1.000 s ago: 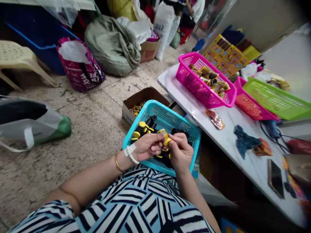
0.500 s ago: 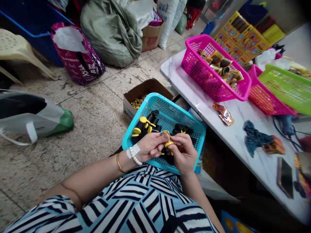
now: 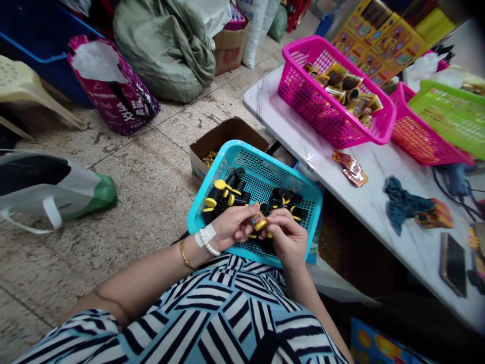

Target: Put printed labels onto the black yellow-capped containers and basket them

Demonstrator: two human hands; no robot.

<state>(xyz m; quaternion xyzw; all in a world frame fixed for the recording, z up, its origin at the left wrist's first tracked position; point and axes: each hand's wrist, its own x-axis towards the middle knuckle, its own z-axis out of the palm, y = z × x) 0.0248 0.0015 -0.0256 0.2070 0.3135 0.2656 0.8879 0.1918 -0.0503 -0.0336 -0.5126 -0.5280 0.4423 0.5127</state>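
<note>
My left hand (image 3: 232, 225) pinches a small canister in a printed yellow-orange wrapper (image 3: 259, 221) between thumb and fingers. From the other side, my right hand (image 3: 288, 236) has its thumb and fingertips closed at the canister's right edge. Both hands are over a turquoise plastic basket (image 3: 280, 169), which rests at my lap. Inside it lie several black canisters (image 3: 237, 181) with yellow caps, heaped at the left and right. My hands hide part of the basket's near contents.
A cardboard box (image 3: 197, 159) with small yellow pieces stands behind the basket. On the marble-patterned table (image 3: 303, 146) at right are a pink basket (image 3: 333, 124) of wrapped canisters, flat wrappers (image 3: 350, 168), a blue cloth (image 3: 397, 202) and a phone (image 3: 453, 264). Bags line the floor at left.
The held canister has turned, so its printed side now faces up where its yellow cap end showed before. Both hands stay close together over the basket. The view has shifted slightly.
</note>
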